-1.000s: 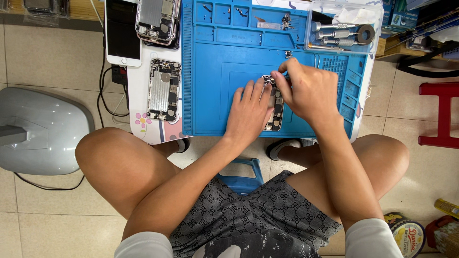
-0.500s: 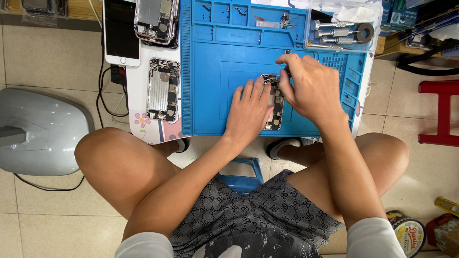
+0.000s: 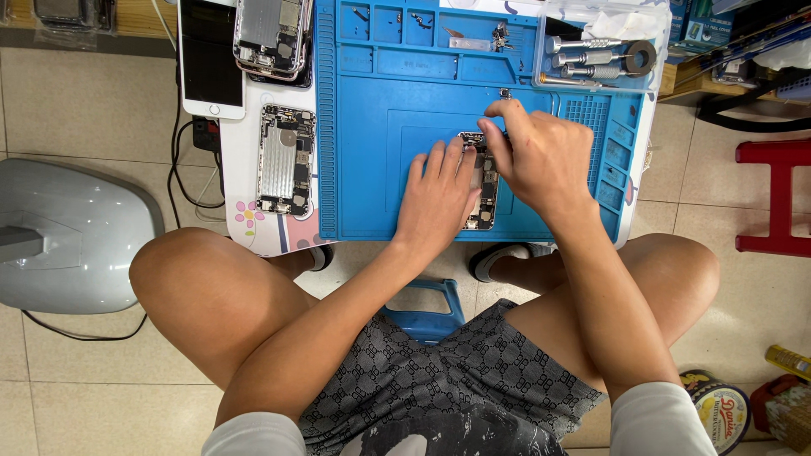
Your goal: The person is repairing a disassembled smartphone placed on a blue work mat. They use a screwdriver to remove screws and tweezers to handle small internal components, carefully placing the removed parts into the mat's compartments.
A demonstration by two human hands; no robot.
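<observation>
On the blue work mat (image 3: 397, 169), near its middle, lies an opened phone chassis (image 3: 483, 203) with its internals exposed, long axis running away from the person. Left hand (image 3: 439, 198) rests flat on the mat at the chassis's left edge, fingers extended and close together, fingertips touching the upper left part of the chassis; it pins the part down rather than gripping it. Right hand (image 3: 541, 160) sits over the chassis's upper right, fingers curled, thumb and forefinger pinched together above the top end; whether a small tool or screw is between them cannot be told, since the hand hides it. Mat covers most of a small white counter (image 3: 245, 228). At the mat's top right, a clear tray (image 3: 646, 25) holds metal screwdriver handles (image 3: 583, 59) and a dark ring. Small loose parts lie in the mat's upper compartments. Left of the mat, on the counter: a second opened phone body (image 3: 285, 160), a white phone (image 3: 211, 59) face up with dark screen, and another opened phone body (image 3: 272, 38) at the top edge. Person is seated, knees bare, patterned shorts. Grey rounded casing (image 3: 72, 236) on the tiled floor to the left; red stool (image 3: 777, 198) to the right.
</observation>
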